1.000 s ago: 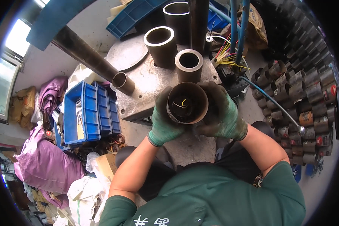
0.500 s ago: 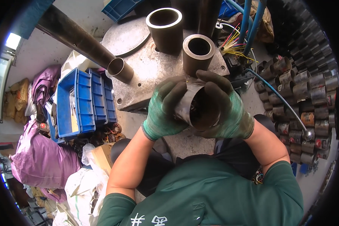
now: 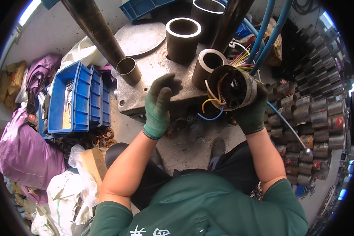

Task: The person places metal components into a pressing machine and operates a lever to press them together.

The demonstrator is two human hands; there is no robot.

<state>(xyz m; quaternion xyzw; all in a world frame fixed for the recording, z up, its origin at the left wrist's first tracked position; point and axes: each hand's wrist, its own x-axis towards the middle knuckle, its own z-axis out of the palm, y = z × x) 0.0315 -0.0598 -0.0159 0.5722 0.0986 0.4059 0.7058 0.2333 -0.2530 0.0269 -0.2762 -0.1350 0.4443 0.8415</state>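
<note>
My right hand (image 3: 251,112), in a green glove with a dark palm, grips a motor stator (image 3: 233,87) in a cylindrical metal housing. The stator's open end faces me, its dark inside showing, and yellow, blue and pale lead wires (image 3: 211,103) hang out to the left. My left hand (image 3: 160,103), gloved alike, is raised over the near edge of the metal machine table (image 3: 149,94), fingers apart and holding nothing. Beyond the stator stands a thick-walled steel sleeve (image 3: 211,59), partly covered by it. A thin open metal tube (image 3: 128,71) sits on the table's left corner.
Another thick sleeve (image 3: 183,43) and a round plate (image 3: 141,37) are further back between dark columns (image 3: 94,33). Blue bins (image 3: 69,98) and purple sacks (image 3: 29,151) lie left. Stacked metal cylinders (image 3: 308,118) fill the right, with a blue hose (image 3: 281,114) in front.
Both hands held the cylinder in the middle. The left hand has let go and moved left; the right has carried the stator right and turned it, so its wires now show.
</note>
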